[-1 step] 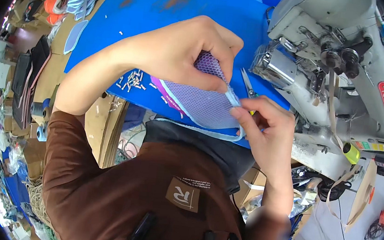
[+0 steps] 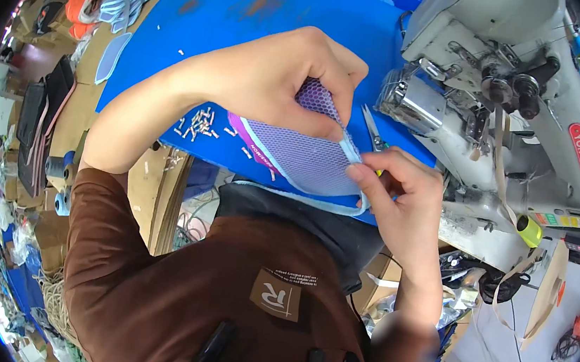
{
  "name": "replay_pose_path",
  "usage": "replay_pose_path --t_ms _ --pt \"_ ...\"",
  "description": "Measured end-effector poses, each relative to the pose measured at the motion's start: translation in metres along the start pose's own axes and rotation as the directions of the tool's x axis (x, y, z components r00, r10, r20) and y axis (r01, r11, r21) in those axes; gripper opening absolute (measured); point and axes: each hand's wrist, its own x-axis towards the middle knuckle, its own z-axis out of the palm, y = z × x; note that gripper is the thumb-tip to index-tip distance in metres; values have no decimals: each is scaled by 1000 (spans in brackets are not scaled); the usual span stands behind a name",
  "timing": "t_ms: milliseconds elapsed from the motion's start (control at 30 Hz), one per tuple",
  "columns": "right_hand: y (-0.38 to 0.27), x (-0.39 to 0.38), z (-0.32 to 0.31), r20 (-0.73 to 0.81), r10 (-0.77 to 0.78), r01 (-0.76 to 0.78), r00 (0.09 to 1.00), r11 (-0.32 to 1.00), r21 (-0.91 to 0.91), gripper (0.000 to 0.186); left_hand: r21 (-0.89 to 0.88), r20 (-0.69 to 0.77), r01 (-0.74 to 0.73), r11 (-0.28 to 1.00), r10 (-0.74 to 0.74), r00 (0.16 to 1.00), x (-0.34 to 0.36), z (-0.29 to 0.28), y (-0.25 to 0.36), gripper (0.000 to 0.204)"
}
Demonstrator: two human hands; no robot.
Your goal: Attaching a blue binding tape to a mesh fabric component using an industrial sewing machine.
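Note:
A purple mesh fabric piece (image 2: 300,155) with light blue edge binding is stretched between my hands above the near edge of the blue table. My left hand (image 2: 300,83) reaches over it, thumb and fingers closed on its upper right edge. Close by, my right hand (image 2: 399,185) pinches the light blue binding (image 2: 354,158) at the right edge between thumb and forefinger. A loose length of the same binding hangs below the mesh. Small scissors (image 2: 374,130) point away just beyond my right hand, their handles partly hidden by it; whether my fingers touch them I cannot tell.
A white sewing machine (image 2: 485,74) stands at the right, a tape reel (image 2: 548,293) below it. Small scraps (image 2: 199,123) lie on the blue table (image 2: 221,25) left of the mesh. Bundled fabric (image 2: 126,1) and thread spools (image 2: 55,167) are farther left.

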Motion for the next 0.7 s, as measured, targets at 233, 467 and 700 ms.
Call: replay_pose_path --t_ms 233,467,700 --pt "15 6 3 -41 104 -99 994 989 114 7 -89 183 81 993 -64 981 33 -9 -32 12" --pt "39 30 6 -73 329 -271 941 868 416 12 58 76 227 972 -231 970 58 -12 -78 22" --pt "40 50 -8 -100 468 -353 878 774 525 13 -147 -113 142 979 -159 981 83 10 -125 23"
